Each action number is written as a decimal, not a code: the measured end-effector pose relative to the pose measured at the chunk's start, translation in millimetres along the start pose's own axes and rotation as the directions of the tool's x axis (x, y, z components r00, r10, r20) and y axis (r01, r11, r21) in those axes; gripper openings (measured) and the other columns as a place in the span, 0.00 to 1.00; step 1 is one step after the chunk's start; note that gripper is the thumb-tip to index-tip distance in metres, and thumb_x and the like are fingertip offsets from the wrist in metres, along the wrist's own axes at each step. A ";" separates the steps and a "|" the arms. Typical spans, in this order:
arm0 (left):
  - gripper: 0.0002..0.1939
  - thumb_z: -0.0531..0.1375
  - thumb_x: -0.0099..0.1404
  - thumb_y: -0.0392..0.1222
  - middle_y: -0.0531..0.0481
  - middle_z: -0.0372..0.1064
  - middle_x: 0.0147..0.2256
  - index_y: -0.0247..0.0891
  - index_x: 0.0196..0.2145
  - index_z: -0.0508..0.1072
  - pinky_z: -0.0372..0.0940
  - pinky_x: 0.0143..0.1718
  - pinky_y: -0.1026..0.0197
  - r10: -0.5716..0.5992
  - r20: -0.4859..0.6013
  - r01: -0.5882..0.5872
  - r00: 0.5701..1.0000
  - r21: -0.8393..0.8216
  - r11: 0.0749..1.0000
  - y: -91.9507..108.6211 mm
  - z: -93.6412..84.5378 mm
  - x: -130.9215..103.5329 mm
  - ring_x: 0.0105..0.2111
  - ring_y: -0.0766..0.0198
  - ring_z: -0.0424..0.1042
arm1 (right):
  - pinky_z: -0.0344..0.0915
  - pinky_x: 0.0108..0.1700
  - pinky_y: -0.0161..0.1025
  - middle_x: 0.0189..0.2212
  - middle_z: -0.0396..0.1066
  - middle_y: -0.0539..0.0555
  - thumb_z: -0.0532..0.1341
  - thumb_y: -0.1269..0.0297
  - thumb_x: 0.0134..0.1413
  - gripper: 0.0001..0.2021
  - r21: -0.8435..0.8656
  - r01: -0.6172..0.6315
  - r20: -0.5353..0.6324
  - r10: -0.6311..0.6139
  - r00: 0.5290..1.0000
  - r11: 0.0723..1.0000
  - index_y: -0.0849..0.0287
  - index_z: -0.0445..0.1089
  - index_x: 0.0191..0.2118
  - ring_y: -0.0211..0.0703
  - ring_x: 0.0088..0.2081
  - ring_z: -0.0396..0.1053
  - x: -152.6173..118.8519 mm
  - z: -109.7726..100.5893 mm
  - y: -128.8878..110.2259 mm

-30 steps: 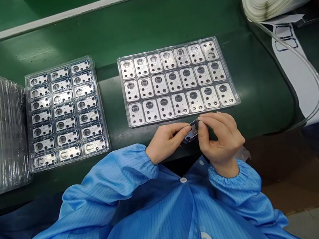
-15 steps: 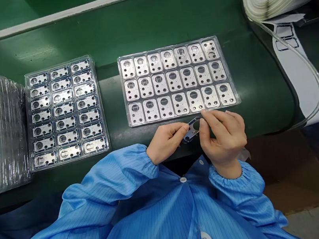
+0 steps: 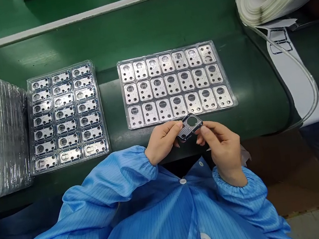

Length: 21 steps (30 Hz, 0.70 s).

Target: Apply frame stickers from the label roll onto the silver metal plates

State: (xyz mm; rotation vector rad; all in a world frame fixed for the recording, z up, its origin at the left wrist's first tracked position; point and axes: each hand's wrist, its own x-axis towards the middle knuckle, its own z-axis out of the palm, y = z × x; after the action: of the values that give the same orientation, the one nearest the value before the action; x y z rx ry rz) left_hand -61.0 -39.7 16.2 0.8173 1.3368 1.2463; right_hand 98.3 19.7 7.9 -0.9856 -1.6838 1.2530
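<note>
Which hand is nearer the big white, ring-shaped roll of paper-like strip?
Right. The right hand is below and left of the roll in the picture; the left hand is farther left, holding a rectangular silver-and-black metallic plate.

1 pale strip (image 3: pixel 95 12) (slightly slanted) crosses the glossy green worktop (image 3: pixel 149 29).

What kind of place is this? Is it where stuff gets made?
Probably, yes: it looks like a factory workbench. Many matching metal plates sit in rows in clear trays, and the person wears a blue work coat.
</note>
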 end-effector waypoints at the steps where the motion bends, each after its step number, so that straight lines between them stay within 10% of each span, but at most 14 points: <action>1: 0.23 0.55 0.65 0.59 0.50 0.67 0.26 0.32 0.34 0.73 0.65 0.24 0.67 0.001 -0.004 -0.001 1.000 -0.004 1.000 0.1 0.2 -0.1 0.25 0.69 0.66 | 0.68 0.24 0.34 0.25 0.73 0.50 0.64 0.60 0.58 0.08 0.007 0.003 0.031 -0.003 1.000 1.000 0.59 0.75 0.38 0.38 0.22 0.68 0.1 0.8 -0.9; 21: 0.21 0.57 0.64 0.57 0.53 0.66 0.26 0.33 0.33 0.71 0.66 0.24 0.68 -0.019 0.032 0.020 0.999 -0.054 0.998 4.2 0.5 -0.9 0.22 0.72 0.65 | 0.64 0.26 0.31 0.22 0.68 0.46 0.66 0.59 0.57 0.09 0.140 -0.153 0.081 0.143 0.986 0.978 0.57 0.72 0.29 0.34 0.23 0.65 4.8 -1.1 -5.4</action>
State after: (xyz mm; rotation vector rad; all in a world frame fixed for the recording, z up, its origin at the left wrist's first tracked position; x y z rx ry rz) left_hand -61.1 -39.6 20.5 0.7809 1.2774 1.2443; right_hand 96.8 23.4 14.1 -1.0037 -1.5692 1.5022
